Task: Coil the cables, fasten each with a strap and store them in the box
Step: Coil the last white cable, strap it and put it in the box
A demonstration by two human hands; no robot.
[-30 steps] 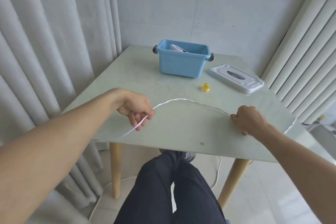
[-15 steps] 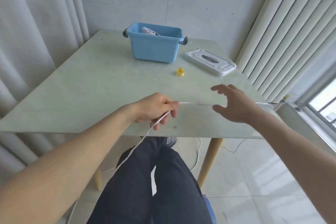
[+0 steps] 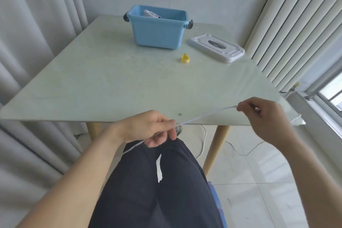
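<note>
box (image 3: pixel 157 30): blue, open, at 12 o'clock on the far side of the tabletop (image 3: pixel 111 83); a white coiled cable shows inside at its left rear.
lid (image 3: pixel 216 47): white, flat on the tabletop at 1 o'clock, just right of the box, apart from it.
strap (image 3: pixel 185 58): small yellow piece, at 12 to 1 o'clock, between box and near edge, touching nothing else.
obstructions: nothing lies between the hands and the box.
cable (image 3: pixel 205 114): thin, white, stretched taut between both hands over the near tabletop edge, rising toward 2 o'clock; its tail runs down at 7 o'clock past the lap.
left hand (image 3: pixel 153 127): at the near edge, fingers curled round the cable, knuckles up.
right hand (image 3: pixel 262 114): at 3 o'clock, higher, thumb and forefinger pinching the cable end.
floor: pale tiles; more white cable lies loose under the tabletop.
room: grey curtains at 9 o'clock, vertical blinds and a window at 3 o'clock, plain wall behind.
</note>
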